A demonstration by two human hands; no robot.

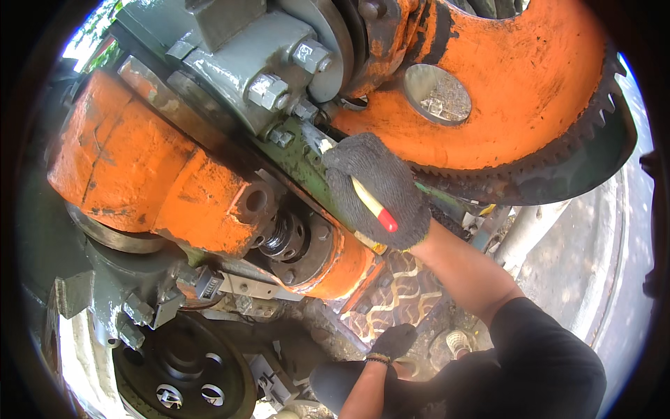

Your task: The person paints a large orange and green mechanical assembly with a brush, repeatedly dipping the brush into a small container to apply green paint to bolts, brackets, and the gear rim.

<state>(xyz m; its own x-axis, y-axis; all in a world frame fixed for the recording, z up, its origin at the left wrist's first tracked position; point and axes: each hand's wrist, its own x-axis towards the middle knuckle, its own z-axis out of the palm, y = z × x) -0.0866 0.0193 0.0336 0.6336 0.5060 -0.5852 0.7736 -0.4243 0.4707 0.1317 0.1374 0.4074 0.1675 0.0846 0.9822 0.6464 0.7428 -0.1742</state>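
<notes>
My right hand [380, 188], in a grey knit glove, is closed around a paintbrush [370, 202] with a cream, red-tipped handle, pressed against the green frame [300, 157] between the orange housing [139, 167] and the toothed orange drum [516, 91]. My left hand [392, 342] hangs low and near, loosely curled, holding nothing that I can see
</notes>
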